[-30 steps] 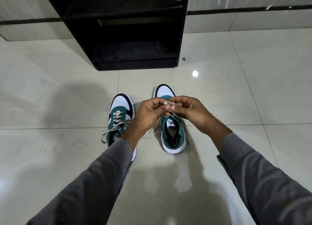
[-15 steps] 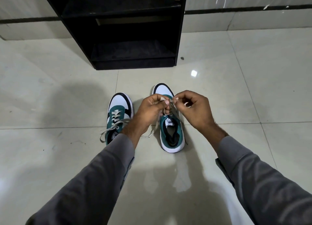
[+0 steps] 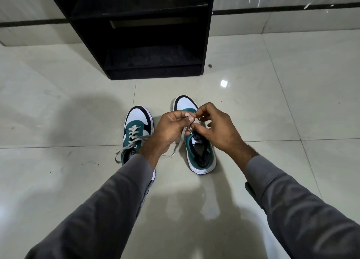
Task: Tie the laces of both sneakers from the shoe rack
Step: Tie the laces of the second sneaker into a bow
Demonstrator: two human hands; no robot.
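Two teal, white and black sneakers stand side by side on the tiled floor, toes pointing away from me. Over the right sneaker, my left hand and my right hand meet above its tongue, each pinching part of its beige lace. One lace end trails down to the floor between the shoes. The left sneaker has loose lace ends hanging off its left side, and my left forearm covers its heel.
A black shoe rack with bare shelves stands against the wall just beyond the sneakers. Glossy light floor tiles spread out on all sides. My grey sleeves fill the lower part of the view.
My hands have shifted slightly on the right sneaker's lace; the right hand's fingers have opened a little and turned over the knot area. The sneakers have stayed put.
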